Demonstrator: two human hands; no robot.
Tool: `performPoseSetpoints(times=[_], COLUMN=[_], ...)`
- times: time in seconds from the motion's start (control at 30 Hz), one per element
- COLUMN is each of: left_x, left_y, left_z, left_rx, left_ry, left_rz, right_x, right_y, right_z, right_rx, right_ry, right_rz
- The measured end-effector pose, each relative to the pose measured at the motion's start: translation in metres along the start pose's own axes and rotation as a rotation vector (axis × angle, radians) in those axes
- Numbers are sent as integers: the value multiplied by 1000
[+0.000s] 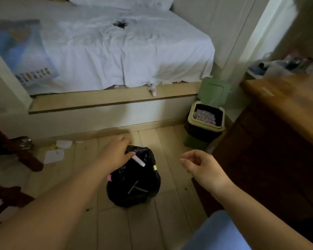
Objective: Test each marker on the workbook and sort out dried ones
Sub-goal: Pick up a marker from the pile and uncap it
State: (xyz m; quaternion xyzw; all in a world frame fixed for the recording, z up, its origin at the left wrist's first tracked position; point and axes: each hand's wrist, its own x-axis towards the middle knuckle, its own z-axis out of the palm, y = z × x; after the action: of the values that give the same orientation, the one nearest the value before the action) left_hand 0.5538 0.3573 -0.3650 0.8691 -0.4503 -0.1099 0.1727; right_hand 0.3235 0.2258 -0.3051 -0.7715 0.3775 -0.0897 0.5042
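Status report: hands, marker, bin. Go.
Left hand pinching white marker over black-bagged bin. Right hand loosely curled, holding nothing. Sticks already inside bin. Nothing blocking the drop.

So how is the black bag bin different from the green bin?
The black bag bin stands on the open floor under the left hand, while the green bin sits by the bed with its lid up. The black one holds thin sticks; the green one holds patterned paper. Both have black liners.
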Motion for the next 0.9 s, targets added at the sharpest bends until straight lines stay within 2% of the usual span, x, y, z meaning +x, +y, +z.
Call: performPoseSetpoints(times=[0.13, 0.27, 0.37, 0.47, 0.63, 0.77, 0.9], left_x=[9, 6, -11, -35, -87, -118, -142], left_y=[57, 173, 276, 376, 525, 616, 681], left_z=[-6, -38, -65, -74, -45, -7, 30], left_rx=[-47, -143, -230, -294, -370, -407, -360], left_ry=[60, 169, 168, 164, 81, -50, -155], left_rz=[139, 430, 651, 907, 1196, 1330, 1412], right_x=[-19, -61, -112, -174, -290, -372, -435], right_y=[-7, -30, -41, -32, 18, 78, 136], right_z=[-36, -99, -171, -245, -339, -386, -420], right_rx=[-96, -158, -180, -237, -312, -396, -461], right_ry=[92, 225, 414, 685, 994, 1138, 1206], right_rz=[-64, -137, -158, -140, 35, 239, 471])
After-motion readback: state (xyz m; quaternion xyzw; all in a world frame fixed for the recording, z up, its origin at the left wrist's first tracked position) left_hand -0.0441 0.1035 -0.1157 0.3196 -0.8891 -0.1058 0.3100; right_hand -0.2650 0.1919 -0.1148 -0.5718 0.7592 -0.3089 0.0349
